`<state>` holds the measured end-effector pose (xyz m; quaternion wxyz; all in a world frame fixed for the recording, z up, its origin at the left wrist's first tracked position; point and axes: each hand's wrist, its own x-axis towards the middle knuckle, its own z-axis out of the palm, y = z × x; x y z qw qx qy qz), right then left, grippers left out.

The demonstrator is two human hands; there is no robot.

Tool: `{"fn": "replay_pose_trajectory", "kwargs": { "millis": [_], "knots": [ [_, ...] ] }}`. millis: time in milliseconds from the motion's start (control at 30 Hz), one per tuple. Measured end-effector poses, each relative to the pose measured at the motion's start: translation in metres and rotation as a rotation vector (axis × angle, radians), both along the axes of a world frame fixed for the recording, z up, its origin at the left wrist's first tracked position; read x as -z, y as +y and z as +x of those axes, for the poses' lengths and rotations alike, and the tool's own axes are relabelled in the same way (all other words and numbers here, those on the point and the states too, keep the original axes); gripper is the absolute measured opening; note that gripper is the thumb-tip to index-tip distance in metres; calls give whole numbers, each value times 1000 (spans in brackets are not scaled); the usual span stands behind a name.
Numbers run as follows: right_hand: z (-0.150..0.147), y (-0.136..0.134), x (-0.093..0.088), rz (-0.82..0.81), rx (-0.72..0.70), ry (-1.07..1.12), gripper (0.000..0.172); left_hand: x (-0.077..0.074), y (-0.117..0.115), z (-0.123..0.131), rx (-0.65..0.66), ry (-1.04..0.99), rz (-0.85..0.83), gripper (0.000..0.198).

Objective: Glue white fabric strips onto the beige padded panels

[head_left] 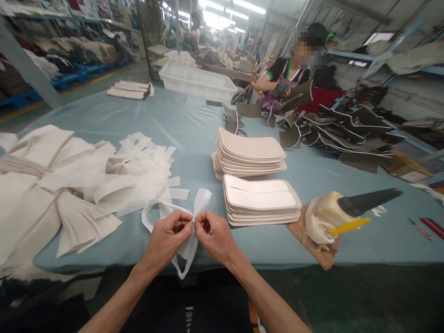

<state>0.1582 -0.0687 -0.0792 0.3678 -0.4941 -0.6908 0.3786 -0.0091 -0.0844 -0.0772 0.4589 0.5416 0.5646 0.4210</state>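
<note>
Both my hands meet at the table's near edge, pinching a white strip of thin material (pixel 201 201) where it is gathered or knotted. My left hand (pixel 169 233) has thumb and fingers closed on it, and a loop of the strip hangs out to the left and below. Close beside it, my right hand (pixel 213 233) pinches the same spot. To the right lies a stack of beige rounded panels (pixel 262 215), with white pieces on its top panel. Behind that sits a second beige stack (pixel 251 143). A heap of white strips (pixel 138 171) spreads to the left.
Bundled cream fabric pieces (pixel 38 185) cover the left side. A glue-crusted container (pixel 322 215) with a yellow-handled brush (pixel 350 226) stands on a board at right. A white plastic bin (pixel 197 81) is at the back. A co-worker (pixel 291 78) handles dark panels (pixel 350 127).
</note>
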Motion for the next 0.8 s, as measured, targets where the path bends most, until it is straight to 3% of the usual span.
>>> {"fn": "replay_pose_trajectory", "kwargs": {
  "millis": [133, 233, 333, 533, 800],
  "knots": [
    [-1, -1, 5, -136, 29, 80, 13, -2, 3, 3, -20, -71, -105, 32],
    [0, -1, 10, -327, -5, 242, 21, -3, 4, 3, 18, -163, -240, 41],
    [2, 0, 13, -404, -27, 353, 26, -4, 3, 3, 48, -182, -276, 46],
    [5, -1, 10, -322, -8, 320, 24, 0, 4, 1, 100, -89, -140, 39],
    [11, -3, 4, -168, -41, 161, 18, 0, 6, -2, 154, -79, -111, 30]
  ]
}}
